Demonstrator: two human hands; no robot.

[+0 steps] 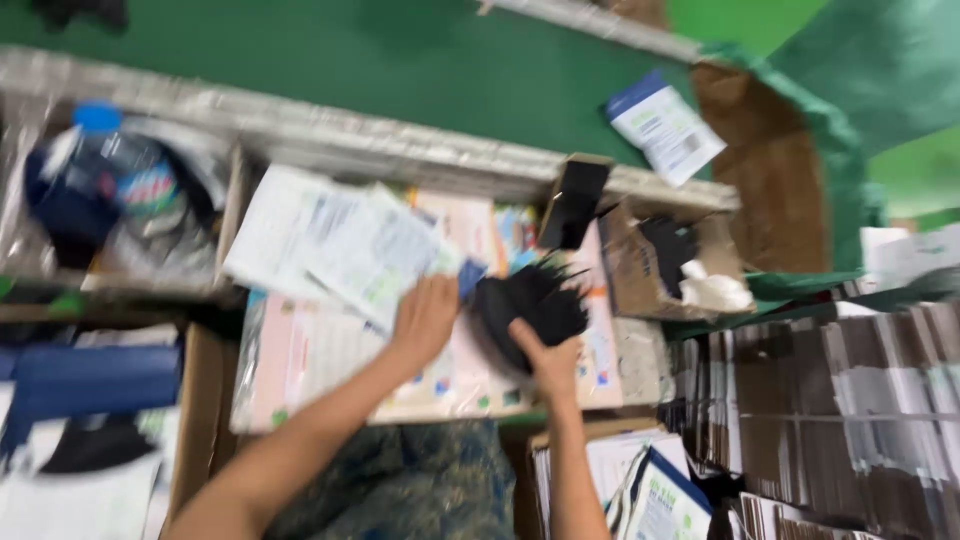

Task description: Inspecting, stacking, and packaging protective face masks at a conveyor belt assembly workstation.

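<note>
Black fan-shaped bundle of thin pieces (535, 305) sits gripped in the right hand (550, 360), above a pale pink printed sheet in clear plastic (330, 365). Left of the bundle, the left hand (425, 320) closes on white printed paper leaflets (340, 245). Beyond the bundle, a small brown cardboard box (665, 265) holds more black pieces; motion blur hides detail

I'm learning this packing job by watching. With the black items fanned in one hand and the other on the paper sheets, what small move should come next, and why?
Probably bring the right hand with its black bundle toward the sheets that the left hand grips: both hands are full and close together. The blur hides what the black items are.
</note>
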